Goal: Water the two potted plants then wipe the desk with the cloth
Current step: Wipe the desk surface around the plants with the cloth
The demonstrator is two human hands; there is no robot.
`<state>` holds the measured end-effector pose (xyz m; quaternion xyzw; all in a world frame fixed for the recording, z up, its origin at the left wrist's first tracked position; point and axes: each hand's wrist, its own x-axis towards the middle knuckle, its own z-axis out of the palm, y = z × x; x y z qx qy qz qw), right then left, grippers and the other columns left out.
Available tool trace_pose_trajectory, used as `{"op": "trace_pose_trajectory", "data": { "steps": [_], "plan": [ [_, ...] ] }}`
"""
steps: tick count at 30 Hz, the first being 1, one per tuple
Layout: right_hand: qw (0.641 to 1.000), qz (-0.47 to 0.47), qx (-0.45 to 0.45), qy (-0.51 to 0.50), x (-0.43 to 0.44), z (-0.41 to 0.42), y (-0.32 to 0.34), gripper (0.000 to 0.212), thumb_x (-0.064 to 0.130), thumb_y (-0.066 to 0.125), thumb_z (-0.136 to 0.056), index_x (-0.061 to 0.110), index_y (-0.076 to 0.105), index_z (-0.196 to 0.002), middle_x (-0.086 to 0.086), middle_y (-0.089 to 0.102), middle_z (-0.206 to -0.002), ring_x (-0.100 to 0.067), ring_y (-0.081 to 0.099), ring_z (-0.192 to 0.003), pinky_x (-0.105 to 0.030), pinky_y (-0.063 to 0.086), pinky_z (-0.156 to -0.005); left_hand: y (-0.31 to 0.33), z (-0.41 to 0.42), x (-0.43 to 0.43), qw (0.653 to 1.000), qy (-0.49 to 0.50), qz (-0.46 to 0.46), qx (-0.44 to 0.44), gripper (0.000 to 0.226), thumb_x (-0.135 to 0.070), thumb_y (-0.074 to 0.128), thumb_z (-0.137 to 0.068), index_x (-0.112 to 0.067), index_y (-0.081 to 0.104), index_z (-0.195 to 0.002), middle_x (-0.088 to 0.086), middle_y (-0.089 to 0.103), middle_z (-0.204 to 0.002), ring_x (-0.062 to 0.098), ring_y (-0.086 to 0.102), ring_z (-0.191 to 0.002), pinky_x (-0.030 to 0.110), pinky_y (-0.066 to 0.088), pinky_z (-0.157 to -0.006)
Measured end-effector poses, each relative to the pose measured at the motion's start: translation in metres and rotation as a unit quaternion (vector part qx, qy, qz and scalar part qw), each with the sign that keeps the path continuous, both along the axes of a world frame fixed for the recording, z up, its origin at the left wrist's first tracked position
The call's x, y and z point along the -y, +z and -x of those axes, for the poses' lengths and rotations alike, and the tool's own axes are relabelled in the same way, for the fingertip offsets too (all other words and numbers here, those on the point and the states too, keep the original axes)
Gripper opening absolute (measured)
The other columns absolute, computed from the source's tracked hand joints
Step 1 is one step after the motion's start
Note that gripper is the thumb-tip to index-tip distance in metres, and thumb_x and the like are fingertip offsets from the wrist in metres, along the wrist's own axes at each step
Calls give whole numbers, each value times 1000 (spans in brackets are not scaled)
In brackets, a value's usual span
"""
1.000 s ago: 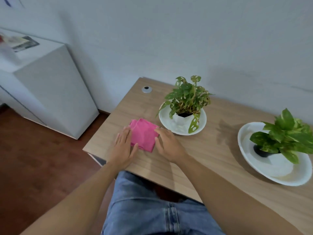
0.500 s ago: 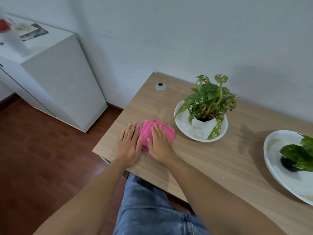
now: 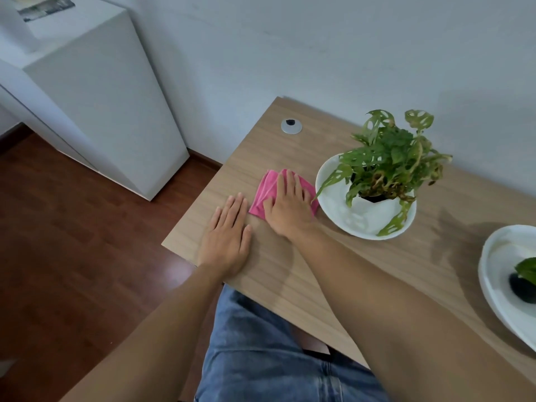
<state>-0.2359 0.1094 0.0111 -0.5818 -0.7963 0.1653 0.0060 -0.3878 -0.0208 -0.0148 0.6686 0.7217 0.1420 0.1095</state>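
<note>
Cloth: the folded pink microfibre cloth lies on the light wood-grain worktop, just beside the white saucer under the leafy green potted plant with holed leaves.
Right hand: right hand lies flat on the cloth, fingers spread, pressing not gripping.
Left hand: left hand rests flat and empty on the bare worktop beside the cloth.
Stage: wiping looks under way.
Risk: a rightward stroke could nudge the saucer or catch a drooping leaf; the second white dish sits well apart.
</note>
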Motion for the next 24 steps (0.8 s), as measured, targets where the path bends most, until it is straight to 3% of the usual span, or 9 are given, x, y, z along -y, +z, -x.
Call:
{"op": "trace_pose_trajectory", "data": {
  "steps": [6, 9, 12, 15, 17, 20, 24],
  "plan": [
    [995, -97, 14, 34, 31, -28, -18, 72, 46, 23, -115, 11, 9, -176, -10, 7, -184, -24, 5, -171, -47, 10, -138, 3, 0, 1, 1000, 2, -5, -15, 65, -43, 28, -118, -21, 14, -178, -3, 5, -187, 13, -3, -173, 45, 6, -142],
    [992, -122, 6, 33, 55, -46, -21, 71, 44, 28, -115, 10, 15, -176, -10, 15, -183, -25, 12, -171, -46, 14, -137, 9, 1, -4, 1000, 10, -7, 9, 68, -39, 35, -110, -19, 28, -174, 0, 22, -184, 17, 14, -172, 48, 16, -140],
    [991, -129, 3, 43, 81, -66, -23, 70, 44, 28, -116, 10, 13, -176, -8, 12, -184, -23, 9, -171, -46, 14, -137, 14, -2, -19, 998, 51, -22, 30, 59, -35, 42, -102, -13, 50, -156, 5, 48, -163, 25, 44, -153, 47, 34, -131],
    [992, -116, 6, 58, 92, -83, -23, 71, 44, 26, -116, 11, 9, -176, -7, 8, -184, -22, 4, -171, -47, 16, -137, 21, -19, -51, 997, 44, -29, 64, 47, -32, 45, -102, -9, 56, -143, 9, 56, -147, 29, 54, -137, 48, 44, -121],
    [991, -110, 8, 72, 94, -87, -22, 72, 46, 23, -116, 11, 5, -176, -6, 3, -185, -22, -1, -171, -47, 14, -137, 22, -31, -68, 995, -22, -35, 86, 51, -29, 44, -107, -8, 54, -153, 9, 53, -157, 28, 49, -149, 52, 38, -128],
    [992, -100, 10, 73, 92, -88, -20, 73, 45, 23, -115, 10, 4, -176, -7, 1, -185, -22, -2, -171, -47, 12, -138, 15, -41, -77, 996, -86, -11, 31, 59, -37, 30, -117, -17, 33, -173, -1, 29, -182, 15, 19, -171, 48, 18, -140],
    [994, -81, 5, 79, 84, -86, -19, 73, 44, 24, -115, 10, 3, -176, -6, -2, -185, -23, -3, -171, -47, 10, -138, 13, -40, -72, 997, -70, 9, 13, 60, -43, 21, -120, -24, 19, -177, -8, 13, -186, 6, 2, -172, 43, 11, -141]
  ]
}}
